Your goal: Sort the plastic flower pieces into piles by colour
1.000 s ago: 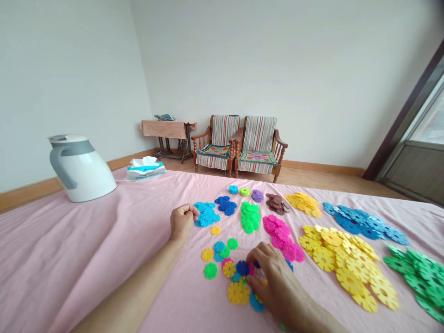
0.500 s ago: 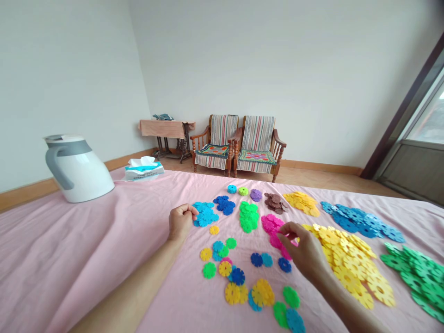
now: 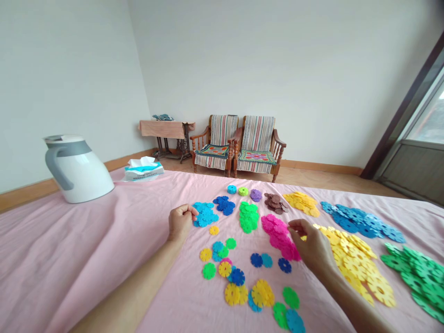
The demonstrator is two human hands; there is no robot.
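My left hand (image 3: 181, 222) rests at the left edge of a pile of light blue notched plastic discs (image 3: 206, 214). Its thumb and fingertips are pinched together; whatever lies between them is too small to make out. My right hand (image 3: 310, 241) hovers by the right side of the pink disc pile (image 3: 279, 235), fingers bent and a little apart, with nothing visible in them. Under its wrist side lies a heap of larger yellow discs (image 3: 348, 256). Dark blue discs (image 3: 225, 205) and bright green discs (image 3: 249, 216) form piles between my hands.
Loose mixed discs (image 3: 237, 276) lie scattered nearer me on the pink cloth (image 3: 138, 259). Brown discs (image 3: 275, 203), large blue discs (image 3: 360, 220) and large green discs (image 3: 421, 273) are heaped rightward. A white jug (image 3: 83, 173) and tissue box (image 3: 144, 170) stand left.
My right hand has moved right, away from the pink pile, uncovering more of its lower right part. My left hand has stayed in place.
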